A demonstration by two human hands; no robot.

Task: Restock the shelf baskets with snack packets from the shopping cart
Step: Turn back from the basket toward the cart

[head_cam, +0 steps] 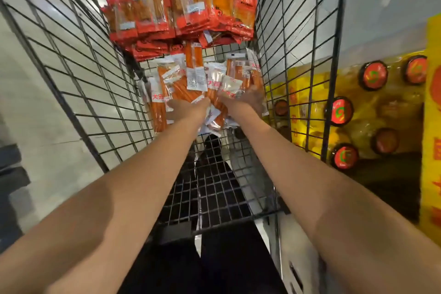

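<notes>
Hands deep in cart (71,59) | our left hand (183,108) and right hand (248,100) close round clear sausage packets (191,83) from both sides, likely to scoop a bundle | right fingers blurred, grip unclear | red packets (179,7) piled at far end | near end bare mesh | shelf baskets out of view

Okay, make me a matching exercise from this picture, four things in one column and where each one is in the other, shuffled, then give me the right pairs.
Things:
1. red packets
2. clear packets of orange sticks
3. bottles with red caps
4. cart floor grid

Places:
A. outside the cart's right wall
B. heaped at the cart's far end
C. under both hands
D. bare, nearest the person

Pairs: 1-B, 2-C, 3-A, 4-D
</notes>
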